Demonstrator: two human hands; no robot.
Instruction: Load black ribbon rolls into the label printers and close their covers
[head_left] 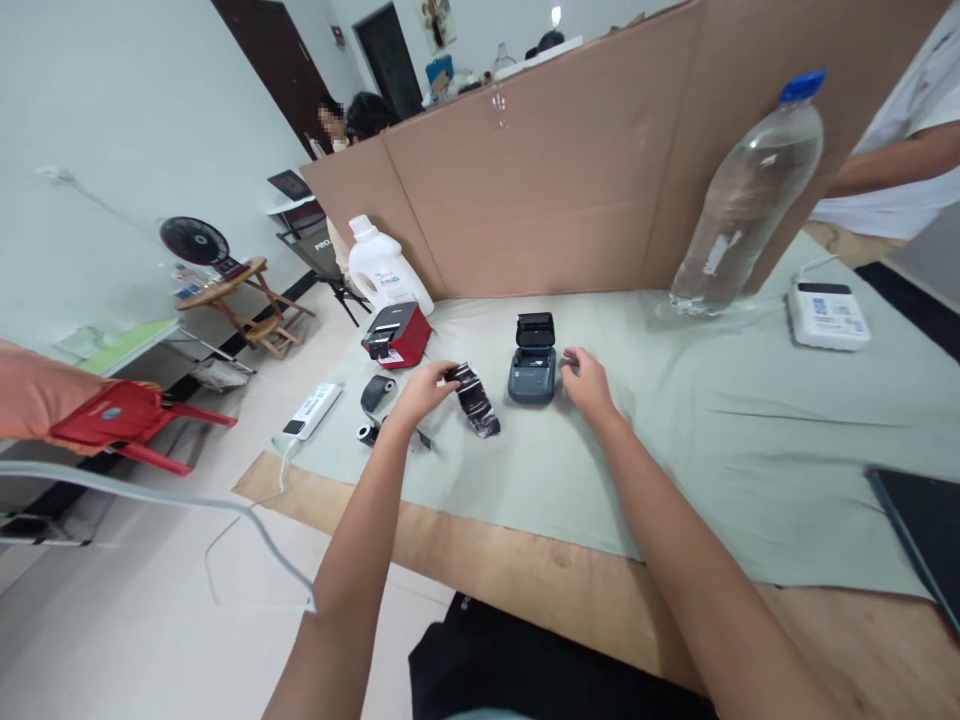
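My left hand (pixel 424 388) is closed on the upper end of a black glossy ribbon strip (pixel 475 400), which trails down onto the pale green cloth (pixel 675 440). My right hand (pixel 586 382) rests just right of a small dark grey label printer (pixel 532 362) with its lid open, fingers curled and touching its side. A black roll (pixel 376 392) and a smaller spool (pixel 367 432) lie left of my left hand.
A red label printer (pixel 397 334) and a white jug (pixel 384 268) stand at the back left. A large clear water bottle (pixel 746 200) leans by the cardboard divider (pixel 570 170). A white device (pixel 827 314) sits far right, a power strip (pixel 311 410) at the table's left edge. Another person's arm (pixel 900 165) shows at the right.
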